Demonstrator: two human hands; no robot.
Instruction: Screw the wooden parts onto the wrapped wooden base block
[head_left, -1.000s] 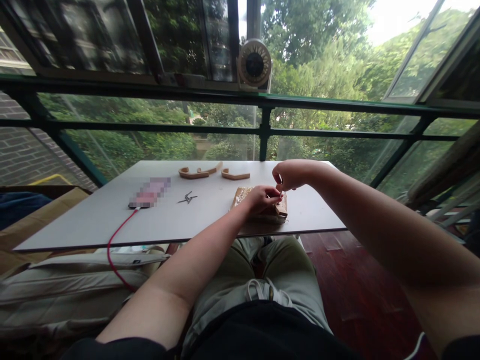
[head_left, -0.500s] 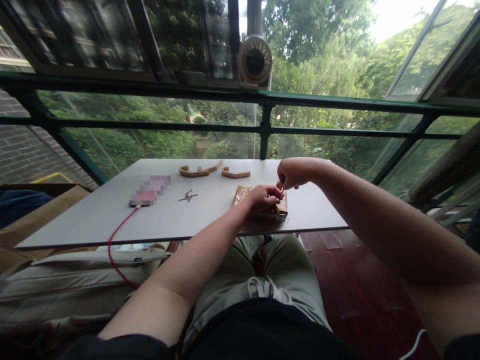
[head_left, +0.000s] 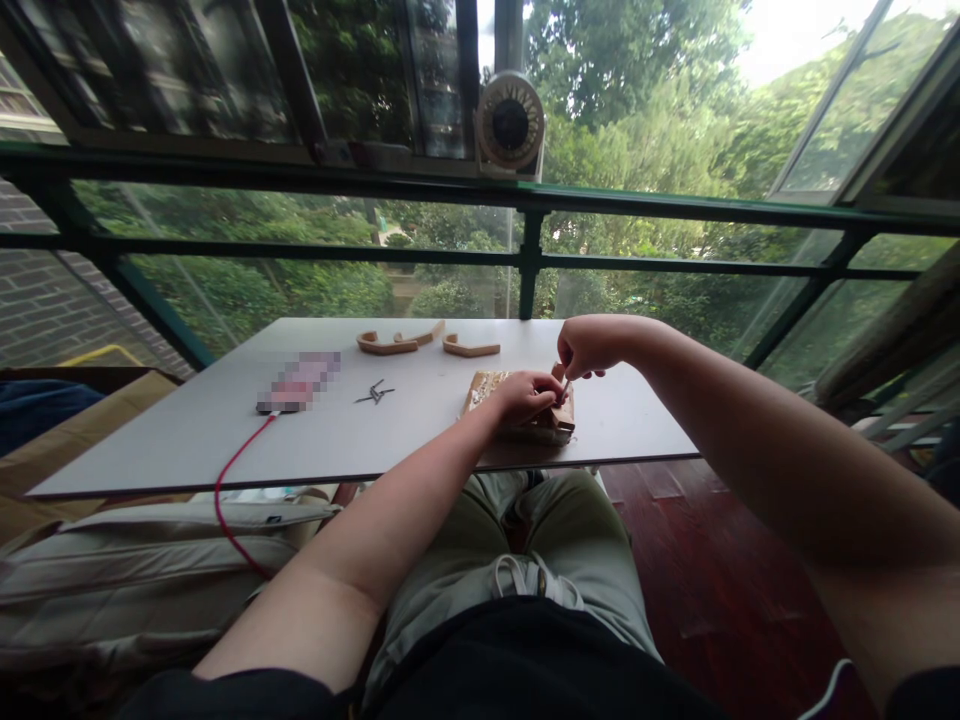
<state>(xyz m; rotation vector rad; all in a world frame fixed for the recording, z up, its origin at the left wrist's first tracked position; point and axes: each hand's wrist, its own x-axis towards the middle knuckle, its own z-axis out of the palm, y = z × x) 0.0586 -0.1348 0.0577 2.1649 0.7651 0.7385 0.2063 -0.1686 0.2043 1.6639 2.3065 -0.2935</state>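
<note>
A brown block-shaped bundle with a whitish, patchy top [head_left: 481, 388] lies near the table's front edge. At its right end sits a light-brown wooden piece [head_left: 564, 416]. My left hand [head_left: 526, 396] rests over the two, its fingers closed and pressing at the wooden piece; what lies beneath the fingertips is hidden. Above and to the right, my right hand [head_left: 592, 344] is closed in a fist around a thin metal rod-like tool [head_left: 567, 385]. The tool points down to the left hand's fingertips. Its exact kind does not show.
Curved wooden pieces [head_left: 471, 347] lie along the far side of the white table [head_left: 420, 430]. Several thin dark metal pieces [head_left: 374, 392] are in a small heap left of the block. A blurred-out phone [head_left: 298, 382] has a red cable [head_left: 227, 470]. A round fan [head_left: 511, 120] stands beyond.
My right hand has shifted very slightly to the right and turned a little, so the thin tool leans more. My left hand stays in place.
</note>
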